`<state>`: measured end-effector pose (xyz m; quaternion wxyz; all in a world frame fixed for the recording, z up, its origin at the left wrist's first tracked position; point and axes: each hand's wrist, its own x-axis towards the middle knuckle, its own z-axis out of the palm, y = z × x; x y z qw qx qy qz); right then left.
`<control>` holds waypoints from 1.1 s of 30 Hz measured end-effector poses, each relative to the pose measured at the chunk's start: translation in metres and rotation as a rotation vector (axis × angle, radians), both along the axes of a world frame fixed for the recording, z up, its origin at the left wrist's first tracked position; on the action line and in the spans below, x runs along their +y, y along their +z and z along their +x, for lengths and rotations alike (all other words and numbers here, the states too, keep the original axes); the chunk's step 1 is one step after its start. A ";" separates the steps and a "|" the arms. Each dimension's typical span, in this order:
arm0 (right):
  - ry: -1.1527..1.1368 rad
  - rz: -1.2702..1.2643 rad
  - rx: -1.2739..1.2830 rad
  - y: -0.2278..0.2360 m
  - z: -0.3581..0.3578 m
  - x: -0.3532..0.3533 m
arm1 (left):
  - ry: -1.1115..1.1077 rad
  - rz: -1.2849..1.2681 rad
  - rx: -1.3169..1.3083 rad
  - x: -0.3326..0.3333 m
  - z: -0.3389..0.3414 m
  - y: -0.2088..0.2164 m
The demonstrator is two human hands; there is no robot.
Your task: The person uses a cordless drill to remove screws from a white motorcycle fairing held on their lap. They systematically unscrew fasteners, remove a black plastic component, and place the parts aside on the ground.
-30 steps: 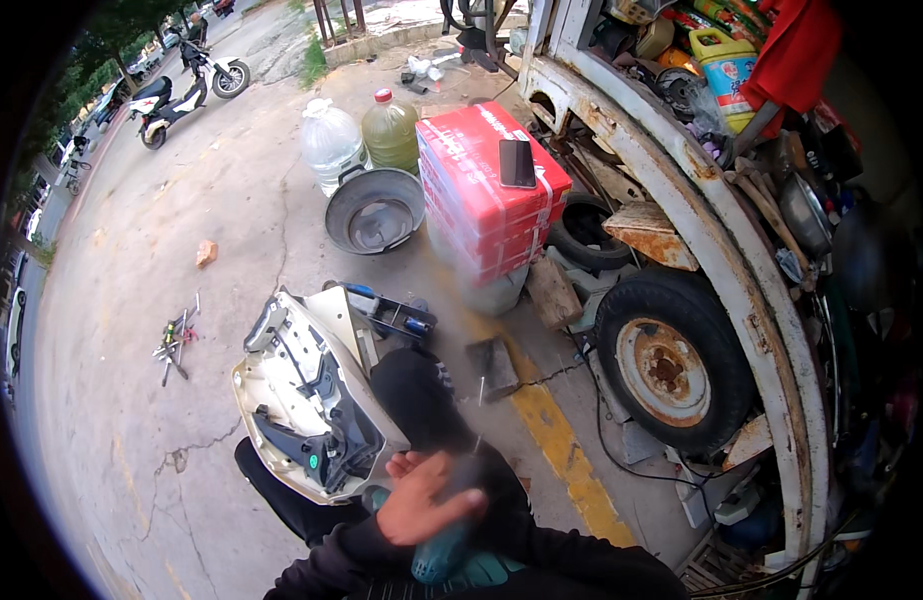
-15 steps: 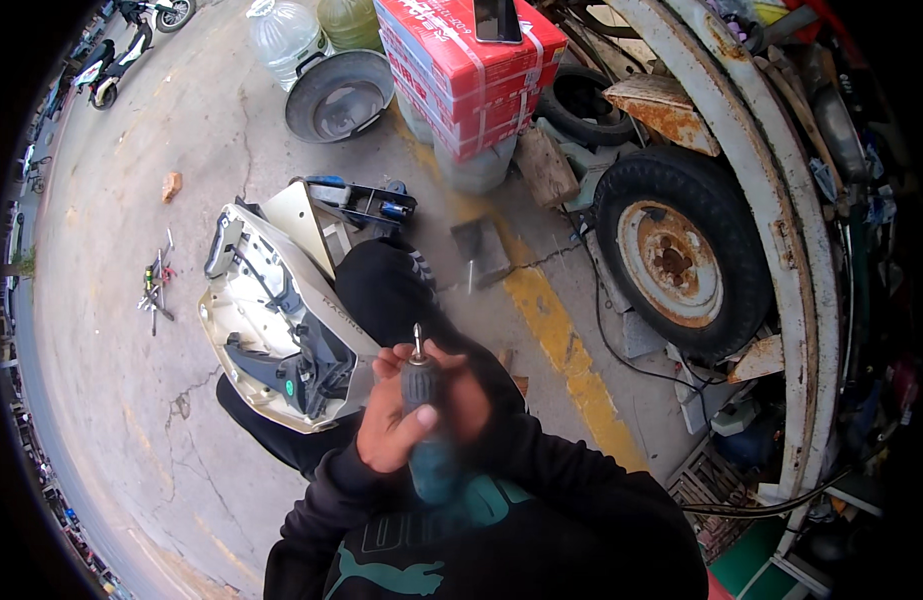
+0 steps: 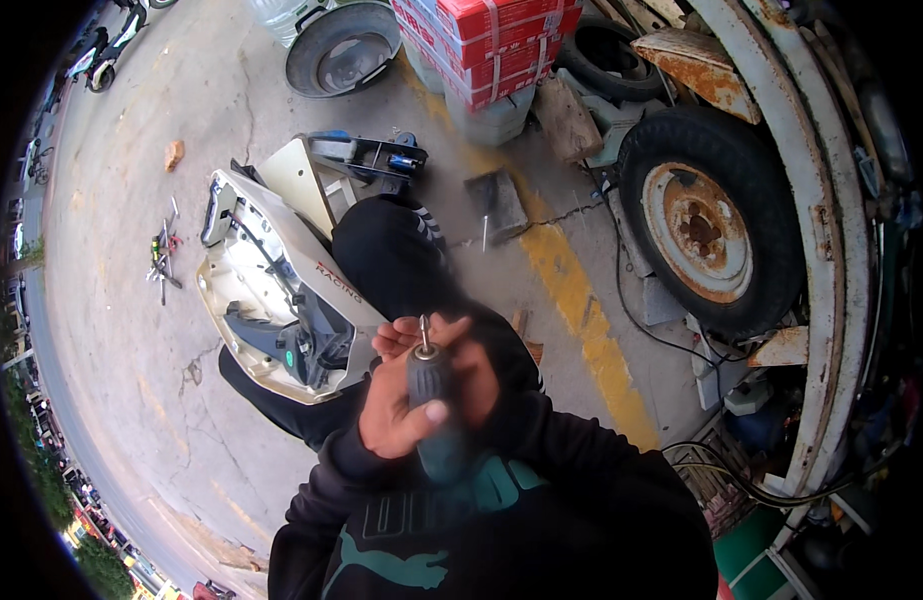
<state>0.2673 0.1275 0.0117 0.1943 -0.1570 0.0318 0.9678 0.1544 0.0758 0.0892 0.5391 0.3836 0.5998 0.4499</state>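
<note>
In front of my chest, a cordless drill point(image 3: 429, 380) with a dark chuck and teal body points away from me, a metal bit point(image 3: 424, 328) at its tip. My left hand point(image 3: 391, 410) is closed round the chuck, its thumb lying along the top. On the other side, my right hand point(image 3: 473, 380) presses against the drill, smeared by motion, its fingers partly behind the tool. The drill's handle is hidden. Left of my hands, a white scooter body panel point(image 3: 311, 255) with black parts inside leans against my leg.
Loose hand tools point(image 3: 163, 258) lie on the concrete at left. Ahead are a blue-and-black floor jack point(image 3: 366, 155), a grey block point(image 3: 499, 205) and a metal basin point(image 3: 301, 65). Red boxes point(image 3: 486, 50) stand beside it. A rusty-rimmed wheel point(image 3: 696, 230) and a curved metal frame point(image 3: 826, 250) line the right.
The view has tilted and shifted, so the boxes and basin sit higher in it. Both hands stay on the drill; a finger near the bit has shifted slightly.
</note>
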 end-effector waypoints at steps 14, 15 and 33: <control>-0.003 -0.281 0.006 -0.020 0.024 -0.005 | 0.183 -0.049 -0.652 -0.042 0.000 -0.055; 0.010 -0.285 -0.025 -0.021 0.023 -0.006 | 0.181 -0.048 -0.659 -0.046 -0.001 -0.055; 0.071 -0.012 -0.425 -0.076 0.047 0.054 | 0.284 0.559 -0.802 -0.080 -0.053 -0.032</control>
